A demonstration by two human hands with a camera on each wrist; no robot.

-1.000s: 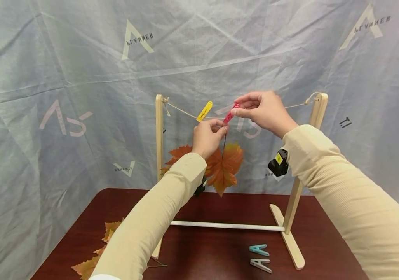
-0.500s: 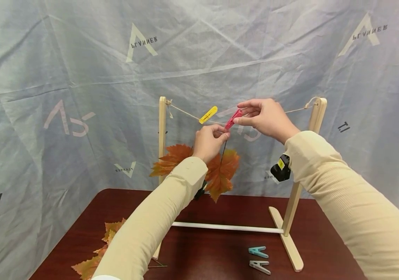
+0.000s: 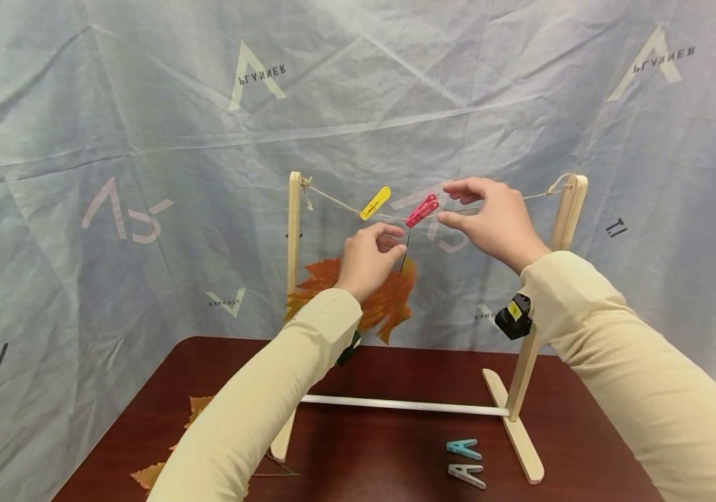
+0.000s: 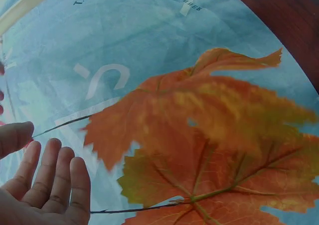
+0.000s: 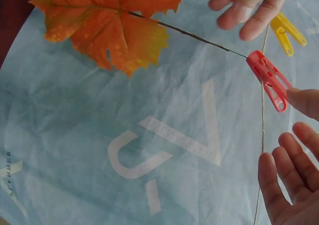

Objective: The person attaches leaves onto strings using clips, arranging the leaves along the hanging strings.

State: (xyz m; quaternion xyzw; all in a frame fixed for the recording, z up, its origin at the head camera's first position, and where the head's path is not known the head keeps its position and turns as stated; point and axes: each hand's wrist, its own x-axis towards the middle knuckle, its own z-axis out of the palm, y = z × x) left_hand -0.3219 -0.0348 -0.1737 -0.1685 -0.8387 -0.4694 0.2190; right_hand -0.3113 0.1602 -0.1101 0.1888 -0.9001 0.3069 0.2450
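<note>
A pink clothespin (image 3: 422,210) sits on the string (image 5: 262,120), clipped over the thin dark stem (image 5: 194,36) of an orange maple leaf (image 5: 114,20) that hangs below. My right hand (image 3: 496,222) is just right of this pin, fingers spread and thumb tip right at its handle end. Left of the stem, my left hand (image 3: 370,256) has its fingers loosely bent and holds nothing. A yellow clothespin (image 3: 375,203) is further left on the string. Behind my left hand hangs another orange leaf (image 4: 219,180), partly hidden in the head view.
The string runs between two wooden posts (image 3: 293,237), joined low down by a white rod (image 3: 408,404). On the dark red table (image 3: 370,453) lie a blue clothespin (image 3: 463,448) and a grey clothespin (image 3: 467,475). More leaves (image 3: 147,476) lie at the left, partly behind my sleeve.
My right hand has let go of the pink clothespin and moved slightly right. The fingers of my left hand have loosened from the stem, moving a little left. The pin stays on the string.
</note>
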